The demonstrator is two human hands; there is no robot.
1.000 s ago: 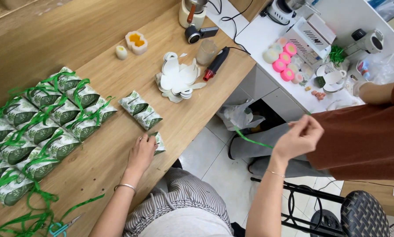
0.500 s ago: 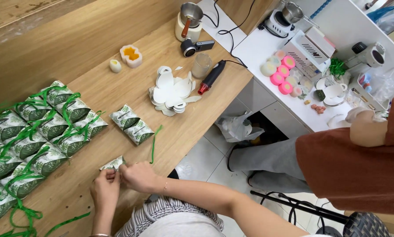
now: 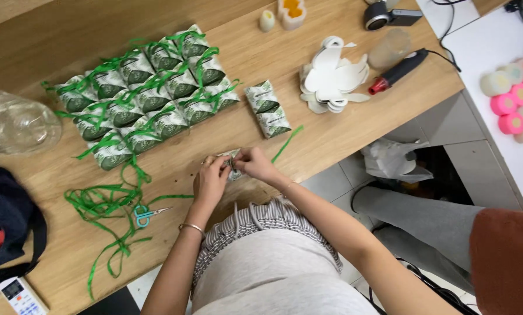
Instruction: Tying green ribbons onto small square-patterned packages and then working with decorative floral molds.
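Since a second ago, our right hand point(image 3: 255, 164) has joined our left hand point(image 3: 212, 181), both closed on a small green-white packet point(image 3: 231, 166) near the surface edge, below the ribbon-tied packets point(image 3: 148, 93) (two untied packets point(image 3: 267, 108) remain).

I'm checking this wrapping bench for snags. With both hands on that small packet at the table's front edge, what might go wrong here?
1. The packet sits near the table edge between the left hand and right hand; a slip might drop it to the floor.
2. The green ribbon trailing from it lies close to two untied packets; a hard pull might drag them.
3. The scissors lie in loose ribbon, easy to snag.
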